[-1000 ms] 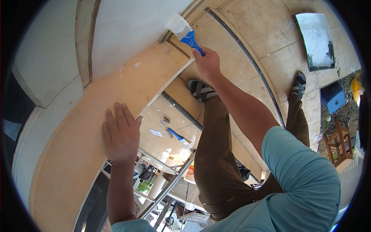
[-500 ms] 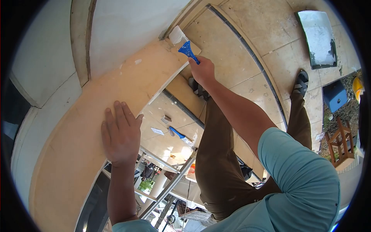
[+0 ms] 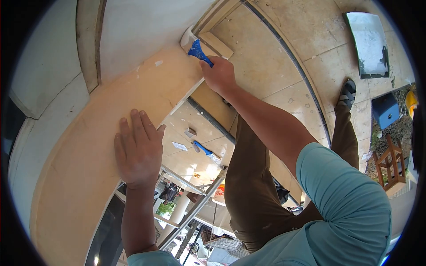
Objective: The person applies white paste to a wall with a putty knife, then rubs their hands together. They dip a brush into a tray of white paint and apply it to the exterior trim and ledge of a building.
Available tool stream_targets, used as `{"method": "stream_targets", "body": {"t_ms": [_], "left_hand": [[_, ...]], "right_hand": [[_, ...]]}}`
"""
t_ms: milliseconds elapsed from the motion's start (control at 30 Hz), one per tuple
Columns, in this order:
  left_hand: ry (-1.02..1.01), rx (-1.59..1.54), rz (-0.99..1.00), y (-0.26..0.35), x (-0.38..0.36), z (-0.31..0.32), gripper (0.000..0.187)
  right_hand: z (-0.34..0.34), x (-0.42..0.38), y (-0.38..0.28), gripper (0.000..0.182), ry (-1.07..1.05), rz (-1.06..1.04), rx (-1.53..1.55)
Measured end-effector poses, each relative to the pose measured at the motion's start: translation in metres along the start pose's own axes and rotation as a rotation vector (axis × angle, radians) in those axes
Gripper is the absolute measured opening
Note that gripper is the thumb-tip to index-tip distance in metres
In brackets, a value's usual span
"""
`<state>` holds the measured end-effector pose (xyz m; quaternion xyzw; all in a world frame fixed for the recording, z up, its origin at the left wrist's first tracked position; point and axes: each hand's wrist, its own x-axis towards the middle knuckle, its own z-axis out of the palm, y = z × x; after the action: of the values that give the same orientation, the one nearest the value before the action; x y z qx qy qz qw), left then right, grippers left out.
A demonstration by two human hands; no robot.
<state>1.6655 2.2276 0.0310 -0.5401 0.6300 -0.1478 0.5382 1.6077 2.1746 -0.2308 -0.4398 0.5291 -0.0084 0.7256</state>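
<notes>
My right hand is closed round the narrow end of a blue-handled putty knife. Its wide pale blade lies against the far end of a curved, peach-coloured ledge, where the ledge meets the white wall. Flat on the same ledge, nearer to me, rests my left hand, fingers stretched out and thumb apart, holding nothing. A few white patches mark the ledge close to the wall.
On the tiled floor below lie a blue-handled tool and small flat pieces. A metal ladder stands beneath the ledge near a bucket. To the right are a white-smeared tray, a blue container and a wooden stool.
My right hand has moved left with the putty knife, bringing its blade from the ledge's outer corner in toward the wall. My left hand stays flat on the ledge.
</notes>
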Motion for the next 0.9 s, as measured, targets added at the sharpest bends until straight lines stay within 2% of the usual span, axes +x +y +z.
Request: {"method": "stream_targets", "body": {"t_ms": [67, 133, 233, 267, 333, 400, 500, 533, 600, 667, 733, 767, 800, 867, 900], "left_hand": [[0.032, -0.014, -0.003, 0.001, 0.002, 0.001, 0.043], [-0.004, 0.002, -0.025, 0.001, 0.001, -0.001, 0.047], [0.001, -0.009, -0.016, 0.001, 0.001, 0.0, 0.047], [-0.004, -0.002, -0.018, 0.0, 0.001, 0.0, 0.047], [-0.014, -0.008, 0.009, -0.001, 0.001, 0.001, 0.046], [-0.008, -0.009, -0.001, 0.0, 0.0, 0.002, 0.047], [-0.006, -0.025, -0.007, 0.0, -0.001, 0.002, 0.047], [-0.008, -0.026, -0.007, 0.0, -0.001, 0.002, 0.047], [-0.008, -0.024, -0.009, 0.0, 0.0, 0.001, 0.047], [-0.013, -0.023, -0.001, 0.0, -0.001, 0.001, 0.047], [0.009, -0.031, -0.013, 0.0, 0.0, 0.002, 0.046], [0.006, -0.026, -0.014, -0.001, 0.001, 0.001, 0.046], [-0.006, -0.028, 0.0, -0.001, 0.001, 0.0, 0.046], [-0.021, -0.024, 0.015, -0.002, 0.0, -0.001, 0.045], [-0.021, -0.029, 0.018, -0.002, 0.0, 0.0, 0.045]], "right_hand": [[0.004, -0.026, -0.021, 0.025, -0.088, -0.267, 0.087], [-0.011, -0.066, -0.026, 0.023, -0.302, -0.48, 0.136], [-0.012, -0.092, -0.029, 0.021, -0.387, -0.535, 0.314], [-0.008, -0.084, -0.024, 0.021, -0.393, -0.538, 0.32], [0.003, -0.044, -0.009, 0.024, -0.229, -0.21, 0.287], [-0.011, -0.012, -0.003, 0.027, -0.121, -0.034, 0.088], [-0.026, 0.003, 0.002, 0.025, -0.03, 0.082, -0.018], [-0.021, -0.001, 0.002, 0.025, -0.031, 0.079, -0.021], [-0.01, -0.03, -0.022, 0.026, -0.102, -0.172, 0.024], [-0.006, -0.069, -0.052, 0.023, -0.224, -0.368, 0.148], [-0.017, -0.099, -0.067, 0.021, -0.404, -0.469, 0.234], [-0.011, -0.101, -0.061, 0.02, -0.318, -0.582, 0.294], [-0.007, -0.095, -0.056, 0.02, -0.323, -0.584, 0.298], [-0.006, -0.067, -0.044, 0.021, -0.269, -0.167, 0.257], [-0.005, -0.049, -0.03, 0.022, -0.2, -0.149, 0.197]]}}
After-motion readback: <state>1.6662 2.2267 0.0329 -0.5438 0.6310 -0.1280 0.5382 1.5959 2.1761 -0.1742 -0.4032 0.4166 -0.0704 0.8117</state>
